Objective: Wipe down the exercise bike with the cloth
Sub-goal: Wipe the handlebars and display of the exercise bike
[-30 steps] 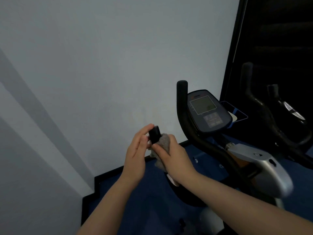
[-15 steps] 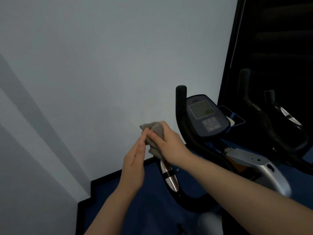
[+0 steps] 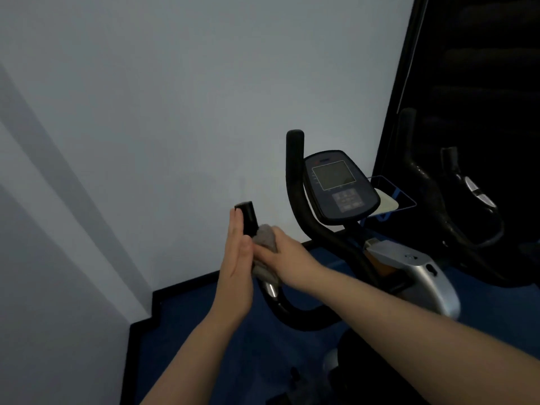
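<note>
your right hand (image 3: 285,254) grips the nubby grey cloth (image 3: 266,239) round the black foam handlebar (image 3: 247,216); left hand (image 3: 236,258) flat, fingers straight against it. blue floor (image 3: 204,331), pale wall (image 3: 175,97).

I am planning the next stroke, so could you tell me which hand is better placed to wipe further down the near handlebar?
Probably the right hand: it already grips the cloth around the near handlebar. The left hand is flat beside the bar, without the cloth.

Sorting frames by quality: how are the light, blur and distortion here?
Head view: dim, bluish light; right forearm smeared by motion blur; cloth and left hand fairly sharp; wide-angle bend tilts the wall; console screen unlit, no glare.
</note>
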Action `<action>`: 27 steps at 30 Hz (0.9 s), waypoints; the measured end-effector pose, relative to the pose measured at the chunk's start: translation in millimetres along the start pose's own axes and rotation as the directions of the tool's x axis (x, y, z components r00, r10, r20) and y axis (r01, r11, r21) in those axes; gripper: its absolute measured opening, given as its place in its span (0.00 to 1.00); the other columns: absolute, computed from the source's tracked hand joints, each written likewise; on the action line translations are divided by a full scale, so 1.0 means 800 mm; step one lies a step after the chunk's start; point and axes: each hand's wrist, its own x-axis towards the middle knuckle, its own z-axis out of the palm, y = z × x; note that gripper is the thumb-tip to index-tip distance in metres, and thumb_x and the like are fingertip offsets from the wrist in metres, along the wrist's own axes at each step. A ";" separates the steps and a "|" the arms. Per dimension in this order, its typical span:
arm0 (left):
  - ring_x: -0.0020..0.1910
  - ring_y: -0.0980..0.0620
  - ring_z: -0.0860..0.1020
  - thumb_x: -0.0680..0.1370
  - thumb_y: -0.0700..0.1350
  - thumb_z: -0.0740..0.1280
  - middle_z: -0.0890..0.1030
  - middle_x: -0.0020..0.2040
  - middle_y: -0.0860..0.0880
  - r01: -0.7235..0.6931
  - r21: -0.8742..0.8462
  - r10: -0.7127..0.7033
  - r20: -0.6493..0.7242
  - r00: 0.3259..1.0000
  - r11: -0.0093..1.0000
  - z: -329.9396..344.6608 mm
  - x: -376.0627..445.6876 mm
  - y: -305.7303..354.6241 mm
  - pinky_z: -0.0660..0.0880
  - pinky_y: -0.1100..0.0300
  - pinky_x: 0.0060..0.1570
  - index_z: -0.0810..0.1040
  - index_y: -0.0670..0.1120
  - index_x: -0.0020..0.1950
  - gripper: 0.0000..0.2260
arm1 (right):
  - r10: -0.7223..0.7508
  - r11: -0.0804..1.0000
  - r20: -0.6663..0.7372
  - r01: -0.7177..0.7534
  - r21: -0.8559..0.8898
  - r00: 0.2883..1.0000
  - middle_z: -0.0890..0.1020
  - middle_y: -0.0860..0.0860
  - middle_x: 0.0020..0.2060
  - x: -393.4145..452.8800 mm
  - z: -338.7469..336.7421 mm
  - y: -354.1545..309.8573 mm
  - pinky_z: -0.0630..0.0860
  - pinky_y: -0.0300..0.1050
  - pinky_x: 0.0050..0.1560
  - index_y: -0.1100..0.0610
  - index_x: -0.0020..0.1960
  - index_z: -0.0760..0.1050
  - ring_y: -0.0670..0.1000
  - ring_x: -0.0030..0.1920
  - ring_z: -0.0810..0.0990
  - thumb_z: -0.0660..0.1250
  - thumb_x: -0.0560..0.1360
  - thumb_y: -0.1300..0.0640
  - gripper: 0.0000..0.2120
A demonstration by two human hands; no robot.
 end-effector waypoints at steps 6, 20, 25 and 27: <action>0.76 0.67 0.47 0.74 0.74 0.51 0.43 0.77 0.70 0.027 0.073 -0.028 0.016 0.999 0.997 0.032 -0.042 -0.014 0.52 0.58 0.76 0.56 0.65 0.74 0.30 | 0.065 0.965 0.421 0.051 -0.257 0.905 0.81 0.43 0.44 -0.062 -0.045 0.031 0.73 0.37 0.46 0.46 0.49 0.73 0.41 0.45 0.79 0.67 0.77 0.43 0.08; 0.75 0.68 0.37 0.81 0.59 0.50 0.40 0.76 0.68 0.008 0.374 0.035 -0.110 0.993 0.928 0.073 -0.074 -0.025 0.40 0.73 0.68 0.57 0.53 0.79 0.26 | -0.028 0.585 0.566 0.472 -0.659 0.824 0.81 0.50 0.45 -0.087 -0.099 0.041 0.42 0.47 0.77 0.49 0.51 0.68 0.49 0.55 0.78 0.64 0.78 0.42 0.12; 0.75 0.69 0.37 0.83 0.58 0.51 0.42 0.76 0.69 0.037 0.399 0.012 -0.119 0.993 0.916 0.072 -0.082 -0.018 0.40 0.63 0.72 0.57 0.57 0.77 0.22 | 0.011 0.563 0.519 0.424 -0.710 0.855 0.79 0.45 0.59 -0.099 -0.142 0.044 0.60 0.51 0.73 0.46 0.61 0.71 0.51 0.76 0.58 0.67 0.76 0.41 0.17; 0.76 0.67 0.38 0.82 0.59 0.51 0.44 0.77 0.67 0.008 0.433 0.053 -0.130 0.990 0.901 0.078 -0.084 -0.013 0.39 0.60 0.74 0.60 0.59 0.75 0.21 | -0.076 0.738 0.425 0.337 -0.584 0.902 0.81 0.44 0.54 -0.113 -0.162 0.043 0.71 0.51 0.63 0.45 0.59 0.74 0.45 0.68 0.70 0.68 0.75 0.41 0.16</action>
